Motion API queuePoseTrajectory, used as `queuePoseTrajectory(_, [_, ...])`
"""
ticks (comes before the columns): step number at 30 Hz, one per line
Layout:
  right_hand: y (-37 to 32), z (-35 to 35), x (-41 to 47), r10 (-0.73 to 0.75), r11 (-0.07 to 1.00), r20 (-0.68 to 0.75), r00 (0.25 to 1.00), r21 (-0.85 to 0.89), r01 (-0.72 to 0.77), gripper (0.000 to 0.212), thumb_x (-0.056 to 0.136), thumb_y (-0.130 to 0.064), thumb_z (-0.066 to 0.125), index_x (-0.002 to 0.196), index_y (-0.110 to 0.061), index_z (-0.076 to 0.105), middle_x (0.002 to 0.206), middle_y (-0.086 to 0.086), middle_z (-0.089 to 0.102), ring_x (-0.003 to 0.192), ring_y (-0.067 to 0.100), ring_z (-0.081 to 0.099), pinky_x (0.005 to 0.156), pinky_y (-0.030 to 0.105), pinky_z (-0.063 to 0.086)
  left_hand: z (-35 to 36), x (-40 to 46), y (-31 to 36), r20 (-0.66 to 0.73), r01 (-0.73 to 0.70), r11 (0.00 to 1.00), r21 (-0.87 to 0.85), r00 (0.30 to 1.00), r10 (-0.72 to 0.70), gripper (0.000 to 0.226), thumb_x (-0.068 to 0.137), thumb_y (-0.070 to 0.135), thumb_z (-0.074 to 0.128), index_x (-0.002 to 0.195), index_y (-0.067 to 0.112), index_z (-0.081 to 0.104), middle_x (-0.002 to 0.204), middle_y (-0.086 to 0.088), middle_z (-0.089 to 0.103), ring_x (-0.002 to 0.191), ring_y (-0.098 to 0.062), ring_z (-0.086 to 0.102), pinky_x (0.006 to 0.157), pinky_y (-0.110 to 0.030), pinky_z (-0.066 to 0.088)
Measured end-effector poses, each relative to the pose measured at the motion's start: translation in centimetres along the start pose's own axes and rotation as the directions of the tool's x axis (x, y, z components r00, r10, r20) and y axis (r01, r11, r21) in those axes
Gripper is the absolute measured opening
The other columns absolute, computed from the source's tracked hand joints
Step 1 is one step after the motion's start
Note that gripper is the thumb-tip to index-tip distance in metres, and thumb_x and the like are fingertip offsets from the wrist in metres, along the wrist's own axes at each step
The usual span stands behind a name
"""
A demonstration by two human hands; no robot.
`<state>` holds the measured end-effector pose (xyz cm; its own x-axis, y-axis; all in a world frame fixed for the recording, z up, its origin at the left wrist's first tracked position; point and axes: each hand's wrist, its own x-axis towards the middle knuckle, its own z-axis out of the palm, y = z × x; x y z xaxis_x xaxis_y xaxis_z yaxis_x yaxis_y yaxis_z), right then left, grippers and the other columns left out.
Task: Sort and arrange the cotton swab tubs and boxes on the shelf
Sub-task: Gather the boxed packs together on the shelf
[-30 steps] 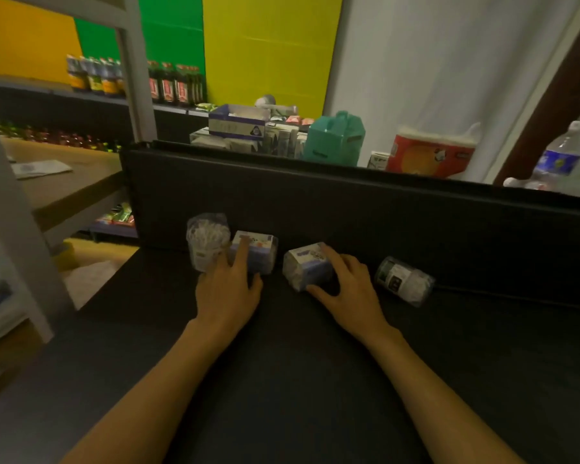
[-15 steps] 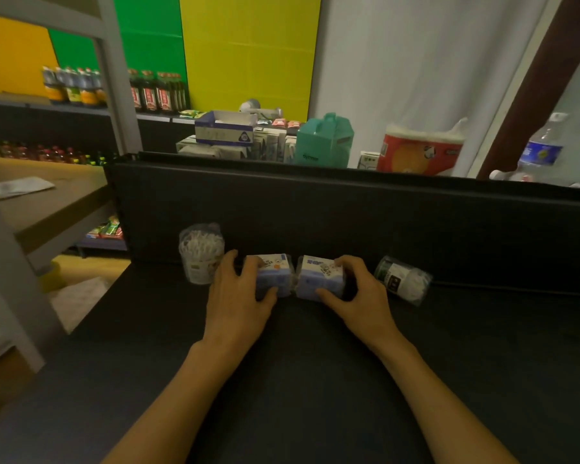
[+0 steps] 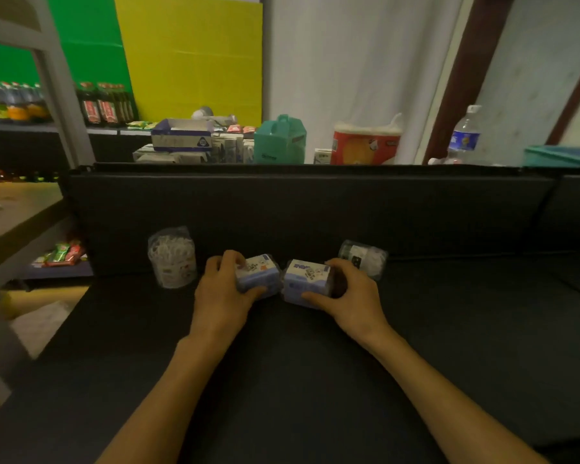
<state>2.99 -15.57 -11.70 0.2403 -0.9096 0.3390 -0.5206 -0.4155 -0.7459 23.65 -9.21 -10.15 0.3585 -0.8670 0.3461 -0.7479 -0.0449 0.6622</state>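
Two small pale-blue cotton swab boxes stand side by side on the dark shelf point(image 3: 315, 380), close to its back wall. My left hand point(image 3: 220, 298) grips the left box point(image 3: 258, 272), fingers curled over its top and thumb at its front. My right hand point(image 3: 352, 296) grips the right box point(image 3: 307, 279) the same way. A clear round tub of swabs point(image 3: 171, 257) stands upright to the left of my left hand. Another clear tub point(image 3: 364, 257) lies on its side behind my right hand, partly hidden by it.
The shelf's dark back wall point(image 3: 315, 209) rises just behind the boxes. Beyond it stand cartons, a teal box point(image 3: 280, 140), a red pack point(image 3: 365, 145) and a water bottle point(image 3: 464, 137). A grey shelf post point(image 3: 61, 92) and wooden shelf point(image 3: 17, 212) lie at the left.
Both hands have slid the two boxes together at the middle and now curl round them; earlier the boxes stood apart, the left one beside the upright tub.
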Motion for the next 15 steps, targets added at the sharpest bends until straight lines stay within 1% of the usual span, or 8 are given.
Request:
queuePoseTrajectory(2, [0.2, -2.3, -2.0, -0.008, 1.0, -0.05, 0.999, -0.009, 0.007, 0.065, 0.07, -0.037, 0.081, 0.127, -0.027, 0.05, 0.129, -0.001, 0.051, 0.118, 0.012, 0.049, 0.092, 0.024, 0.044, 0.3, -0.7, 1.0, 0.057, -0.045, 0.997, -0.055, 0.997, 0.048, 0.06, 0.072, 0.028, 0.078, 0.12, 0.028, 0.041, 0.127, -0.001, 0.042, 0.115, -0.018, 0.047, 0.087, -0.03, 0.043])
queuePoseTrajectory(3, [0.5, -3.7, -3.0, -0.012, 0.999, -0.07, 0.997, -0.033, 0.01, 0.066, 0.069, -0.038, 0.081, 0.127, -0.029, 0.05, 0.128, -0.001, 0.05, 0.116, 0.012, 0.049, 0.091, 0.023, 0.044, 0.6, -1.2, 1.6, 0.081, -0.068, 0.994, -0.08, 0.994, 0.075, 0.063, 0.071, 0.028, 0.079, 0.121, 0.028, 0.042, 0.126, 0.0, 0.043, 0.114, -0.017, 0.047, 0.088, -0.03, 0.044])
queuePoseTrajectory(5, [1.0, -6.7, -4.8, -0.02, 0.997, -0.095, 0.995, -0.083, 0.012, 0.069, 0.067, -0.041, 0.082, 0.127, -0.03, 0.05, 0.125, -0.002, 0.051, 0.113, 0.01, 0.049, 0.092, 0.025, 0.044, 1.2, -2.3, 3.2, 0.112, -0.124, 0.989, -0.079, 0.985, 0.132, 0.068, 0.069, 0.028, 0.08, 0.125, 0.027, 0.042, 0.128, 0.0, 0.045, 0.115, -0.016, 0.048, 0.09, -0.029, 0.043])
queuePoseTrajectory(8, [1.9, -10.8, -7.2, -0.023, 0.99, -0.113, 0.993, -0.139, 0.007, 0.066, 0.066, -0.041, 0.082, 0.123, -0.032, 0.052, 0.12, -0.007, 0.054, 0.111, 0.007, 0.048, 0.092, 0.027, 0.045, 2.3, -4.0, 6.2, 0.146, -0.213, 0.974, -0.072, 0.964, 0.222, 0.073, 0.069, 0.028, 0.08, 0.131, 0.026, 0.041, 0.132, 0.001, 0.043, 0.118, -0.015, 0.046, 0.09, -0.026, 0.04])
queuePoseTrajectory(10, [2.6, -13.2, -8.6, -0.032, 0.988, -0.13, 0.991, -0.156, 0.011, 0.064, 0.065, -0.04, 0.083, 0.121, -0.032, 0.053, 0.117, -0.011, 0.054, 0.111, 0.007, 0.048, 0.092, 0.028, 0.046, 3.0, -5.3, 8.3, 0.158, -0.257, 0.963, -0.081, 0.951, 0.267, 0.074, 0.07, 0.028, 0.08, 0.133, 0.025, 0.042, 0.133, 0.002, 0.042, 0.118, -0.014, 0.046, 0.092, -0.026, 0.04])
queuePoseTrajectory(12, [3.4, -15.4, -10.0, -0.046, 0.986, -0.146, 0.988, -0.164, 0.022, 0.062, 0.066, -0.039, 0.083, 0.12, -0.033, 0.052, 0.114, -0.014, 0.052, 0.111, 0.006, 0.047, 0.09, 0.024, 0.044, 3.9, -6.5, 10.2, 0.176, -0.303, 0.95, -0.077, 0.934, 0.312, 0.073, 0.071, 0.029, 0.079, 0.134, 0.022, 0.043, 0.132, 0.002, 0.041, 0.118, -0.013, 0.045, 0.093, -0.026, 0.041])
queuePoseTrajectory(15, [5.2, -19.1, -12.0, -0.054, 0.986, -0.17, 0.984, -0.168, 0.025, 0.063, 0.066, -0.039, 0.084, 0.119, -0.034, 0.052, 0.114, -0.015, 0.053, 0.111, 0.005, 0.046, 0.089, 0.021, 0.042, 5.5, -8.4, 13.2, 0.202, -0.369, 0.927, -0.066, 0.905, 0.374, 0.069, 0.07, 0.032, 0.079, 0.13, 0.021, 0.046, 0.128, 0.006, 0.039, 0.111, -0.007, 0.044, 0.09, -0.021, 0.04])
